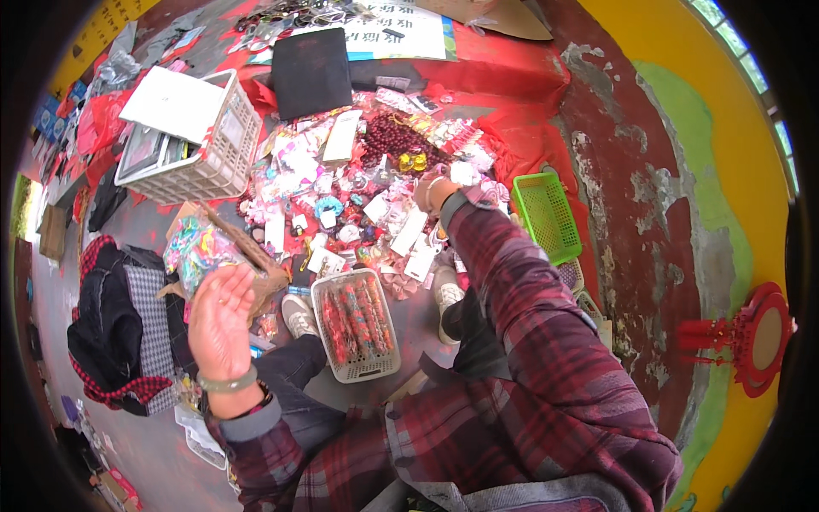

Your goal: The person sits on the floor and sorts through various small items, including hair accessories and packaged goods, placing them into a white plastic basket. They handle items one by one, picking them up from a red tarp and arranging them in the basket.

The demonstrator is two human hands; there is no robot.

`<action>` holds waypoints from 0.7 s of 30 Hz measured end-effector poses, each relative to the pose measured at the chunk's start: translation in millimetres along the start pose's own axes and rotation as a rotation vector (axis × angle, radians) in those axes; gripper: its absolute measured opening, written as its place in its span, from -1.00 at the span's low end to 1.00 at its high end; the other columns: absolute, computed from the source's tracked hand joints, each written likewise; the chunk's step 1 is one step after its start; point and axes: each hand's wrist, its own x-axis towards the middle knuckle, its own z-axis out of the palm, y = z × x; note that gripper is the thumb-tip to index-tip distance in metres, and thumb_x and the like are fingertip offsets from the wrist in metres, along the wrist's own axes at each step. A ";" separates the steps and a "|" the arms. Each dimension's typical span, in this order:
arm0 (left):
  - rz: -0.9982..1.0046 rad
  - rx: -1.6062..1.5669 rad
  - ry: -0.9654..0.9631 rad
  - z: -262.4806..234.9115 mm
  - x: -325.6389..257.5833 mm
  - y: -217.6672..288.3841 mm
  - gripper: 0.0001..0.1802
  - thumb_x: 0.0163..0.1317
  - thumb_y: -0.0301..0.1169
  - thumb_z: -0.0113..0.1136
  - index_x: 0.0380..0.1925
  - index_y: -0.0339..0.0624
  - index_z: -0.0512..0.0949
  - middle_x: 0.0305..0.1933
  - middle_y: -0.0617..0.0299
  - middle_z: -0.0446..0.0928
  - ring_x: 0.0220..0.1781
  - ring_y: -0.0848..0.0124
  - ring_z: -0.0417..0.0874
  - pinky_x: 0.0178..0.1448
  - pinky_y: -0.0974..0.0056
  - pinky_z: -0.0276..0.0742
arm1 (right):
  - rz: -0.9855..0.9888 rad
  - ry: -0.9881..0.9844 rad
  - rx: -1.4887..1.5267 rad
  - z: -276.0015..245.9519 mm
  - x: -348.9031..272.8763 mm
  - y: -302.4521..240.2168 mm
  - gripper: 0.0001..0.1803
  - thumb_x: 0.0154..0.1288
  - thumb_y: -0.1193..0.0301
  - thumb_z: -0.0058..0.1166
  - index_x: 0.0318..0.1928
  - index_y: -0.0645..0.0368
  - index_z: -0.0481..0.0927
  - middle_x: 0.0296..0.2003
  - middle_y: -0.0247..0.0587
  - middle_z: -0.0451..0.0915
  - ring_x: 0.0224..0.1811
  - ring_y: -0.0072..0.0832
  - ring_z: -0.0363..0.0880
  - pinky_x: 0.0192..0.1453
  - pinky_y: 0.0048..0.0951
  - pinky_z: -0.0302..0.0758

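Observation:
My left hand (pixel 220 320) is raised palm up under a brown cardboard box (pixel 235 247) filled with a clear bag of colourful small items (pixel 196 243), supporting it from below. My right hand (pixel 433 192) reaches far forward into a spread of small packaged trinkets (pixel 341 205) on the ground, fingers down among the cards and packets; what it grips is hidden. A heap of dark red beads (pixel 394 138) lies just beyond it. Between my shoes sits a white oblong basket (pixel 375 369) holding red and multicoloured strands.
A white plastic crate (pixel 223 162) with flat boxes stands at the left, a black bag (pixel 310 72) behind the spread. A green basket (pixel 548 215) lies at the right on red cloth. A dark checked bag (pixel 119 328) sits left of my knee.

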 end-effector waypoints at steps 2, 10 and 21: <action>-0.009 0.052 -0.029 14.9 4.8 5.3 -0.68 0.32 -0.33 -0.07 -0.05 -0.36 0.42 -0.03 -0.08 0.52 0.03 0.22 0.54 0.07 0.22 0.42 | 0.110 0.138 0.055 69.9 30.7 79.8 -0.70 0.10 0.27 0.11 -0.14 0.04 0.66 -0.11 -0.22 0.62 -0.07 -0.27 0.60 -0.10 -0.11 0.53; -0.097 0.133 -0.065 30.7 22.9 -14.1 -0.70 0.33 -0.36 -0.11 -0.09 -0.36 0.44 -0.08 -0.04 0.55 -0.02 0.23 0.56 0.04 0.23 0.44 | 0.280 -0.261 0.221 127.2 -18.8 217.0 -0.64 0.09 0.29 0.16 -0.07 0.07 0.62 -0.06 -0.20 0.60 -0.04 -0.22 0.59 -0.03 -0.02 0.52; -0.193 0.286 0.089 33.9 86.2 -48.7 -0.70 0.33 -0.36 -0.09 -0.09 -0.38 0.43 -0.08 -0.05 0.54 -0.03 0.26 0.57 0.02 0.27 0.46 | 0.564 0.056 0.122 186.6 49.6 256.1 -0.74 0.14 0.37 -0.03 -0.22 0.08 0.68 -0.18 -0.04 0.62 -0.10 -0.17 0.61 -0.06 -0.24 0.56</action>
